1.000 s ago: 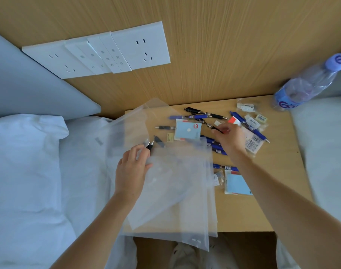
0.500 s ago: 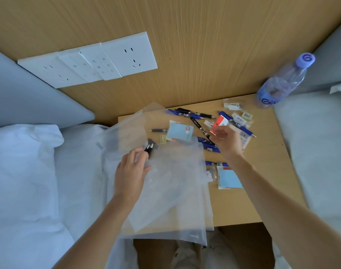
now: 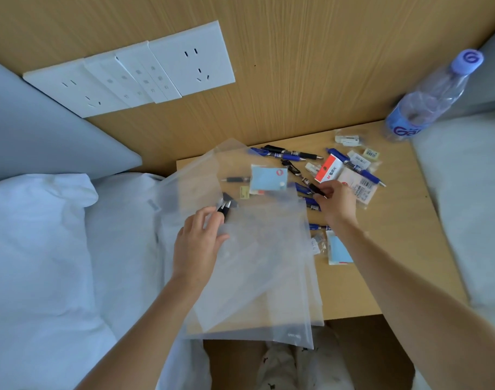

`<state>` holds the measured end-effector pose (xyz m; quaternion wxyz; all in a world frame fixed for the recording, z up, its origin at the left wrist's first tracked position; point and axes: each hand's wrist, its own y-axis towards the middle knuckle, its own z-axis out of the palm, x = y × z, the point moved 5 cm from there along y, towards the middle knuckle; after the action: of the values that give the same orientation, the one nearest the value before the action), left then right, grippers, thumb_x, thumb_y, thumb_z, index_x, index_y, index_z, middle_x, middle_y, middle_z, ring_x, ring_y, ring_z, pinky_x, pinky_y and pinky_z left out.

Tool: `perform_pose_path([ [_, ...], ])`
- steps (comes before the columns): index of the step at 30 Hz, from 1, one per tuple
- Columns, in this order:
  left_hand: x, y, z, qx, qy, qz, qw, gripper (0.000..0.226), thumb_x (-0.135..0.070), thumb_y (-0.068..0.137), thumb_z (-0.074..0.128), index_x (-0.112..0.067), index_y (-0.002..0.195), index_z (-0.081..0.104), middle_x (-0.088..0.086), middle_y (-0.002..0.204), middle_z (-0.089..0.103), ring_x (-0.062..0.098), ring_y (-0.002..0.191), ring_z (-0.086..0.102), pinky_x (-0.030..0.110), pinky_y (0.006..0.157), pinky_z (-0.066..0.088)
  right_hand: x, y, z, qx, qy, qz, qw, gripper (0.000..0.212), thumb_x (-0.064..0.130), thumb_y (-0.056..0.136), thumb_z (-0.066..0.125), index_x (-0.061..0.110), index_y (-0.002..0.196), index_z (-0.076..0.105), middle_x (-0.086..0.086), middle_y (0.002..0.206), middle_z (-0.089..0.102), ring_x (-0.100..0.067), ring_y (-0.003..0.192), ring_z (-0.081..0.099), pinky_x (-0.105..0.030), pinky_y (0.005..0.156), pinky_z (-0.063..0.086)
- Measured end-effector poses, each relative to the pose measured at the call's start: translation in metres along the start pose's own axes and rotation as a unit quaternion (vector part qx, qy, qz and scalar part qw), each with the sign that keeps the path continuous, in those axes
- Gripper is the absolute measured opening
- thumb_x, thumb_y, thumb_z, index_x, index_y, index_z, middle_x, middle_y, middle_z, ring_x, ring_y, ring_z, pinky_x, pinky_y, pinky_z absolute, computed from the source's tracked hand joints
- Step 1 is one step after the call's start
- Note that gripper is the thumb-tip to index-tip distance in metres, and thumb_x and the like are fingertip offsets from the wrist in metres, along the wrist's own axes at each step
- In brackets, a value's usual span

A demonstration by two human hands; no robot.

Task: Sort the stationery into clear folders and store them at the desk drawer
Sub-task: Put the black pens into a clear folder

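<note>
We look down on a small wooden desk (image 3: 381,277) set against a wood-panelled wall (image 3: 297,52) that carries a row of white sockets and switches (image 3: 133,71). White bedding (image 3: 43,263) lies to the left, and a clear water bottle (image 3: 432,97) with a purple cap stands at the desk's far right corner.

A stack of clear folders (image 3: 257,263) covers the desk's left half and overhangs its near edge. Our left hand (image 3: 197,246) rests on the top folder, fingers curled round a few black pens (image 3: 225,206); whether these sit inside the folder we cannot tell. Loose pens (image 3: 288,154), blue sticky notes (image 3: 267,178), a red-and-white eraser box (image 3: 328,171) and small packets lie scattered beyond.

Our right hand (image 3: 337,202) pinches a black pen (image 3: 315,189). Compared with half a second earlier, it grips the same pen, drawn slightly nearer the folders.
</note>
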<state>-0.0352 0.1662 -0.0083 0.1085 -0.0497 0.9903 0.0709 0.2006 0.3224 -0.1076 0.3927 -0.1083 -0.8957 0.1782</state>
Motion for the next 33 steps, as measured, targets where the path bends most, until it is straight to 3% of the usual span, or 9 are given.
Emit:
perform_pose_path([
  [3, 0.002, 0.001, 0.000, 0.000, -0.003, 0.003, 1.000, 0.048, -0.013, 0.067, 0.083, -0.017, 0.095, 0.045, 0.010, 0.106, 0.061, 0.032, 0.079, 0.062, 0.039, 0.058, 0.054, 0.009, -0.009, -0.011, -0.020, 0.141, 0.022, 0.990, 0.023, 0.012, 0.086, 0.066, 0.013, 0.109, 0.065, -0.002, 0.100, 0.063, -0.016, 0.089, 0.057, -0.022, 0.072, 0.046],
  [6, 0.000, 0.002, 0.000, 0.004, -0.006, 0.009, 1.000, 0.048, -0.014, 0.067, 0.083, -0.018, 0.096, 0.045, 0.010, 0.106, 0.061, 0.032, 0.080, 0.061, 0.038, 0.058, 0.054, 0.022, -0.016, -0.024, -0.038, 0.282, 0.038, 0.958, 0.013, 0.014, 0.088, 0.065, 0.013, 0.100, 0.066, 0.004, 0.088, 0.067, -0.008, 0.083, 0.063, -0.014, 0.068, 0.047],
  [9, -0.001, 0.003, -0.001, 0.005, -0.007, 0.011, 1.000, 0.049, -0.015, 0.066, 0.084, -0.018, 0.096, 0.045, 0.010, 0.106, 0.061, 0.032, 0.080, 0.062, 0.038, 0.058, 0.055, 0.036, -0.021, -0.038, -0.070, 0.353, 0.058, 0.931, 0.002, 0.018, 0.089, 0.063, 0.016, 0.089, 0.063, 0.007, 0.083, 0.067, -0.003, 0.078, 0.063, -0.021, 0.077, 0.051],
  [12, -0.002, 0.003, -0.003, 0.003, -0.008, 0.005, 1.000, 0.051, -0.014, 0.065, 0.085, -0.019, 0.097, 0.045, 0.009, 0.106, 0.061, 0.032, 0.079, 0.061, 0.038, 0.058, 0.055, 0.047, -0.023, -0.047, -0.093, 0.451, 0.086, 0.883, 0.018, 0.019, 0.090, 0.063, 0.009, 0.104, 0.063, -0.004, 0.100, 0.069, -0.016, 0.097, 0.065, -0.030, 0.088, 0.054],
  [16, -0.003, 0.002, -0.005, 0.002, -0.008, 0.007, 1.000, 0.052, -0.015, 0.065, 0.085, -0.020, 0.097, 0.044, 0.009, 0.107, 0.061, 0.031, 0.079, 0.061, 0.038, 0.059, 0.055, 0.071, -0.036, -0.053, -0.059, 0.507, 0.062, 0.857, 0.013, 0.017, 0.092, 0.060, 0.008, 0.098, 0.066, -0.005, 0.091, 0.069, -0.016, 0.086, 0.064, -0.029, 0.080, 0.056],
  [22, -0.007, -0.003, -0.010, -0.007, -0.015, 0.008, 1.000, 0.047, -0.015, 0.066, 0.084, -0.017, 0.095, 0.047, 0.009, 0.107, 0.060, 0.031, 0.078, 0.061, 0.036, 0.059, 0.053, 0.090, -0.072, -0.011, 0.056, 0.485, 0.030, 0.872, 0.010, 0.014, 0.093, 0.057, 0.009, 0.091, 0.065, -0.007, 0.085, 0.068, -0.014, 0.075, 0.064, -0.028, 0.074, 0.056],
  [27, -0.008, -0.011, -0.014, -0.014, -0.030, 0.013, 0.999, 0.045, -0.012, 0.069, 0.082, -0.017, 0.095, 0.045, 0.010, 0.109, 0.061, 0.034, 0.083, 0.062, 0.037, 0.063, 0.053, 0.070, -0.095, 0.048, 0.138, 0.396, 0.126, 0.899, 0.013, 0.009, 0.092, 0.059, 0.003, 0.101, 0.065, -0.012, 0.089, 0.069, -0.018, 0.073, 0.066, -0.028, 0.069, 0.058],
  [30, -0.004, -0.016, -0.017, -0.020, -0.029, 0.017, 0.999, 0.036, -0.015, 0.072, 0.079, -0.014, 0.093, 0.050, 0.010, 0.109, 0.062, 0.032, 0.084, 0.063, 0.035, 0.063, 0.053, 0.059, -0.109, 0.078, 0.185, 0.318, 0.167, 0.915, 0.010, 0.003, 0.090, 0.058, 0.008, 0.083, 0.064, -0.010, 0.077, 0.064, -0.017, 0.062, 0.061, -0.026, 0.062, 0.057],
  [33, 0.000, -0.021, -0.018, -0.022, -0.026, 0.021, 0.999, 0.033, -0.015, 0.072, 0.079, -0.011, 0.092, 0.054, 0.011, 0.108, 0.062, 0.031, 0.085, 0.064, 0.035, 0.064, 0.053, 0.048, -0.110, 0.097, 0.202, 0.241, 0.195, 0.929, 0.025, -0.004, 0.085, 0.053, 0.011, 0.065, 0.059, -0.013, 0.075, 0.062, -0.022, 0.065, 0.059, -0.034, 0.075, 0.056],
])
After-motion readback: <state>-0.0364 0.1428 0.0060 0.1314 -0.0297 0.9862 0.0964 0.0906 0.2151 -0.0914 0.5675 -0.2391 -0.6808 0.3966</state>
